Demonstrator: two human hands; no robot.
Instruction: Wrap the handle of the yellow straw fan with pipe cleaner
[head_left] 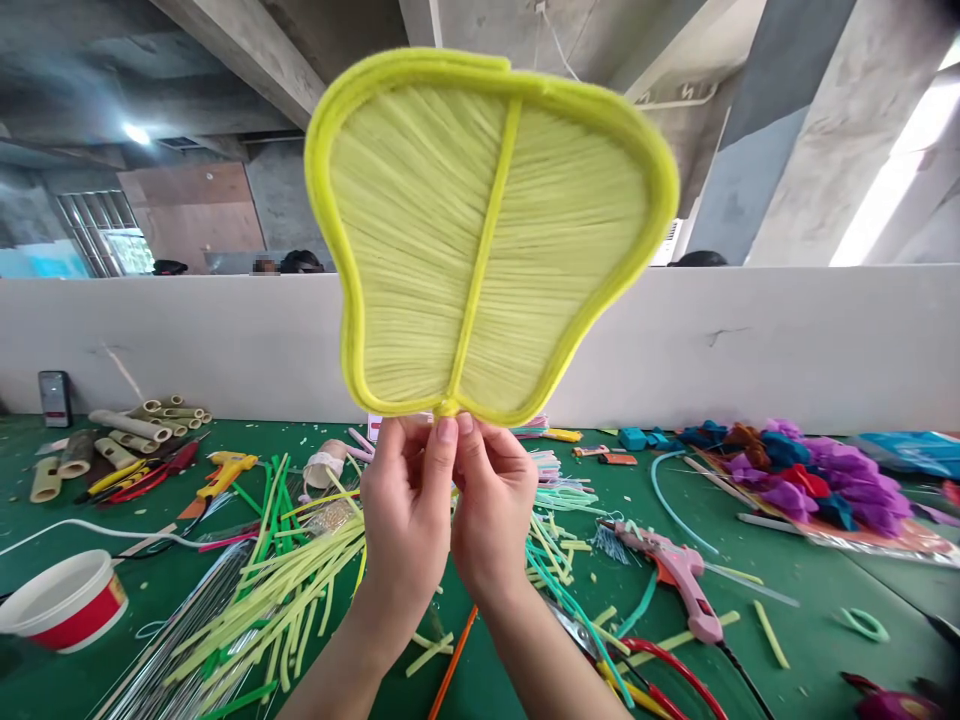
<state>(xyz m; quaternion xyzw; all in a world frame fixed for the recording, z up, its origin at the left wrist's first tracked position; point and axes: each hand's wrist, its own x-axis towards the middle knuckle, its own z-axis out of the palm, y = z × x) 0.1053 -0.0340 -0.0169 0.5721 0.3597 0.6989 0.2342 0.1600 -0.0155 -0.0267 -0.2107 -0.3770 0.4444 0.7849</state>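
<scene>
Holding up a yellow-green fan seemed to be the step in hand, as if to look at how it had come out. The fan stood upright, with a small lean, in the middle of the scene, above the table and in front of the far wall. Its fuzzy rim went all around, and one thick line ran up its middle. The left hand and the right hand were side by side, and both pinched the bottom of the fan between thumb and fingers. The next move seemed to call for a soft but sure pinch, because the rim looked easy to bend. Below, the green table was messy. A big pile of pale green strips lay to the left of the hands, with a yellow glue gun farther back. Bamboo pieces sat at the far left, and a paper bowl was at the near left. On the right lay a pink glue gun, and farther off was a heap of purple petals. A phone leaned on the white wall. Past it, the tops of some heads peeked up, and a lamp shone under the gray ceiling.
</scene>
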